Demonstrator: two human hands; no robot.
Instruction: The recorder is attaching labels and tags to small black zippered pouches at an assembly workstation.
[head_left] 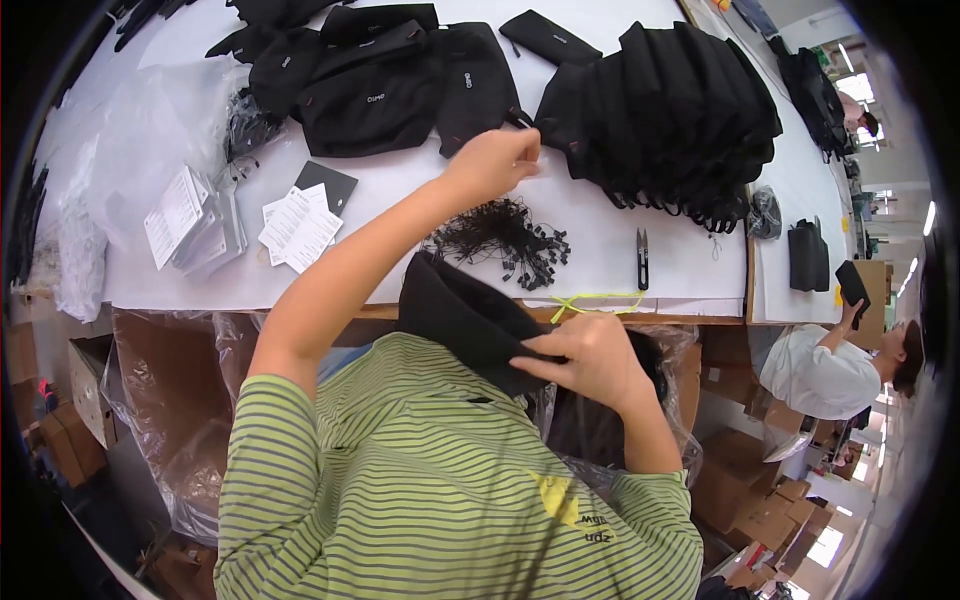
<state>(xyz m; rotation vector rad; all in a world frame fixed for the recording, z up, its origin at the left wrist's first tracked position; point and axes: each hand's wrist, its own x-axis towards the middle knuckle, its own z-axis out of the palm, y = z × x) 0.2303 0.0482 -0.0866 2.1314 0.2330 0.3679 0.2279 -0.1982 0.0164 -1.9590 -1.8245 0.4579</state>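
Observation:
My right hand (595, 360) pinches the rim of a black fabric pouch (470, 315), held at the table's front edge against my body. The pouch's mouth gapes a little, and its inside is dark. Out over the table, my left hand (497, 165) is raised with fingers curled together, close to the black pouches (375, 95) lying at the back. Whatever its fingertips hold, if anything, is too small to make out. Below that hand lies a tangled heap of thin black cords with small black tags (510, 240).
Many black pouches stand in a stacked row (670, 110) at the right. Thread snips (642, 258) and a yellow-green cord (590, 302) lie near the front edge. White printed cards (300, 225) and clear plastic bags (160, 130) are at the left. A co-worker (825, 370) sits far right.

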